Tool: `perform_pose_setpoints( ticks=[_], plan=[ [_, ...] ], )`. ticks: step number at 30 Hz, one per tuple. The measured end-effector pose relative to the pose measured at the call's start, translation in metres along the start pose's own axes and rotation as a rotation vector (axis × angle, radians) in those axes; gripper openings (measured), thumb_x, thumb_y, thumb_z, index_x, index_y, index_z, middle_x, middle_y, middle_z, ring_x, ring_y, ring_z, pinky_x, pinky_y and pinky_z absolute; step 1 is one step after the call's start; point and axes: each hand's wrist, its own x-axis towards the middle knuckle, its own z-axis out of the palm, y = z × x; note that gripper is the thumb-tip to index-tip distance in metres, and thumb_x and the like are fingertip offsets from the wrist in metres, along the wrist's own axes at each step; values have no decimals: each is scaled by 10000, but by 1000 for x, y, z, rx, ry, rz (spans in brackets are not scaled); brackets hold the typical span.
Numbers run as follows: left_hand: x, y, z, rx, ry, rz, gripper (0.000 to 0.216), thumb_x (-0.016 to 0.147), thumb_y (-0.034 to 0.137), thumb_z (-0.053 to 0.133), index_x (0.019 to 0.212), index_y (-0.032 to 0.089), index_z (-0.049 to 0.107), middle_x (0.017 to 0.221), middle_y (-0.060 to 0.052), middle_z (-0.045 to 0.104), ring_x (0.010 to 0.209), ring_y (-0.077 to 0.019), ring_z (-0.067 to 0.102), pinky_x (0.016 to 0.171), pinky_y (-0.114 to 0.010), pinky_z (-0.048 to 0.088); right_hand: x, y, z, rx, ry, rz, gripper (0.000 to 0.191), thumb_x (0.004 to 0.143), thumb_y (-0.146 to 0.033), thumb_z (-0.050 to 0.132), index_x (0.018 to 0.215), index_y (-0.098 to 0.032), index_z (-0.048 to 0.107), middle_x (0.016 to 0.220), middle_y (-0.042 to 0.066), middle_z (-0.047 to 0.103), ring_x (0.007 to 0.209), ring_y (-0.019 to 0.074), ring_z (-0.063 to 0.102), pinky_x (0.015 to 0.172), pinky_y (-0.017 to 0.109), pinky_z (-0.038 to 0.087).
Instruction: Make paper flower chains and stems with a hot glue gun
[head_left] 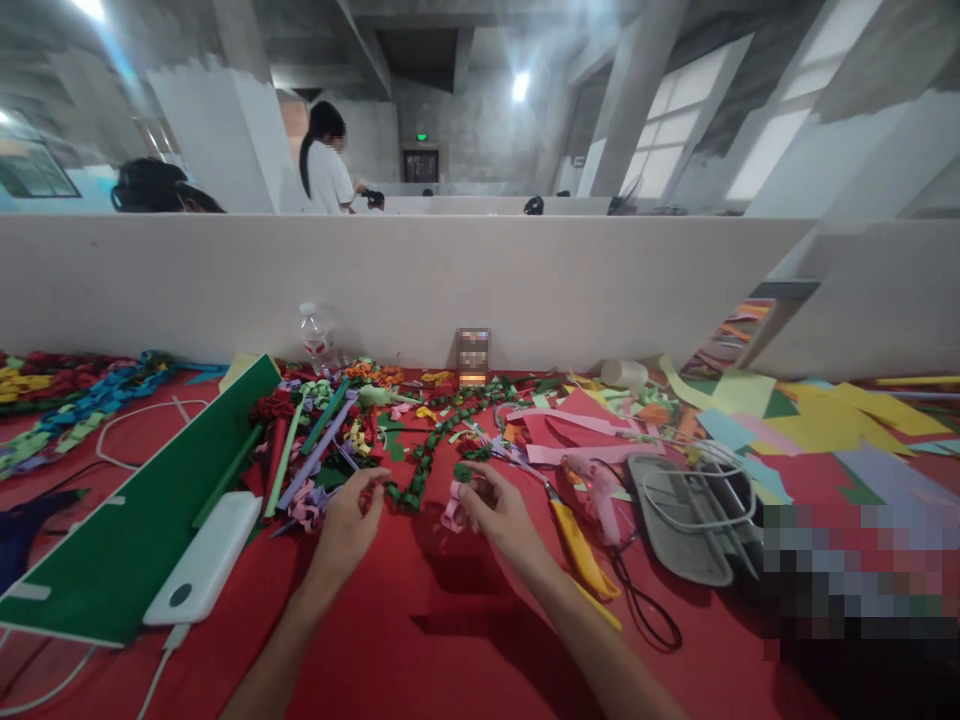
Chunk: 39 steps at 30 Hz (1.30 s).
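Note:
My left hand [351, 515] is closed with bent fingers at the near end of a dark green paper chain [421, 462], whose links run away from me across the red table. The exact contact at the fingertips is small and hard to see. My right hand [501, 510] pinches a short piece of paper chain, with a green loop [465, 470] on top and a pink loop [452, 508] hanging below. A gap of bare red surface separates the two hands. Beside my left hand lies a pile of rolled paper sticks [319, 445] and curled paper pieces.
On the left stand a green board [150, 520] and a white power bank [206, 560] with a cable. To the right lie yellow-handled scissors [577, 550], a pink glue gun [596, 490], a grey tray [667, 530] and coloured paper sheets [817, 420]. A plastic bottle [315, 335] stands by the partition [420, 280].

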Motion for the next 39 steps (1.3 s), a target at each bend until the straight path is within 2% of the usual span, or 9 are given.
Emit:
perform_pose_setpoints(
  ticks=[3, 6, 9, 12, 16, 22, 27, 33, 39],
  plan=[
    [-2, -12, 6, 159, -60, 106, 332, 889, 246, 544, 1203, 202, 638, 1176, -102, 676, 1071, -243, 651, 979, -432, 512, 2, 3, -3, -6, 41, -15, 457, 820, -500, 705, 1107, -174, 563, 656, -20, 644, 525, 140, 590, 479, 246, 411],
    [-2, -21, 11, 235, -75, 149, 356, 884, 177, 494, 1212, 191, 632, 1244, -122, 627, 1192, -253, 595, 1051, -458, 463, 1, 5, -6, -5, 54, -40, 482, 841, -490, 699, 1165, -183, 517, 673, -21, 646, 581, 168, 643, 479, 242, 400],
    [-1, -20, 10, 249, -98, 151, 280, 876, 131, 452, 1060, 185, 656, 1172, -119, 635, 1123, -247, 610, 994, -443, 491, -1, 2, -6, -10, 42, -70, 521, 876, -465, 676, 1264, -202, 449, 679, -30, 652, 620, 190, 671, 533, 267, 450],
    [0, -10, 3, 254, -104, 147, 218, 856, 134, 479, 952, 205, 661, 1029, -87, 683, 992, -248, 631, 916, -440, 515, -3, -2, -6, -62, 13, -96, 446, 914, -459, 630, 1253, -215, 475, 682, -19, 669, 616, 191, 662, 608, 307, 498],
    [-1, 8, 0, 84, -93, 104, 188, 854, 192, 532, 983, 219, 665, 996, -58, 715, 910, -217, 669, 851, -379, 546, -4, 0, -5, -156, -2, -129, 321, 935, -487, 588, 1110, -220, 555, 683, 2, 684, 633, 203, 672, 631, 326, 514],
    [-4, 22, 7, -231, -154, -62, 167, 827, 310, 643, 947, 199, 676, 943, -48, 742, 794, -177, 693, 699, -276, 574, -6, 5, -2, -192, -44, -156, 260, 929, -448, 617, 1036, -228, 529, 756, 6, 687, 682, 193, 683, 688, 326, 538],
    [-5, 23, 10, -284, -71, -53, 138, 795, 308, 676, 871, 196, 701, 869, -45, 762, 841, -196, 715, 798, -303, 578, -7, 7, 1, -168, -67, -112, 320, 896, -460, 664, 1075, -238, 520, 803, -2, 688, 725, 190, 702, 745, 330, 553],
    [-5, 24, 11, -461, -148, -134, 224, 746, 332, 753, 911, 183, 727, 930, -67, 781, 885, -221, 736, 859, -340, 590, -6, 8, 3, -97, -70, -77, 372, 873, -448, 692, 1110, -227, 510, 743, -11, 693, 682, 188, 688, 675, 316, 547],
    [-4, 21, 10, -355, -121, -96, 181, 855, 354, 678, 924, 190, 709, 906, -51, 753, 867, -201, 715, 842, -324, 576, -5, 6, 3, -112, -39, -38, 366, 860, -463, 700, 1070, -205, 548, 720, 8, 717, 645, 196, 700, 583, 286, 504]
  ],
)
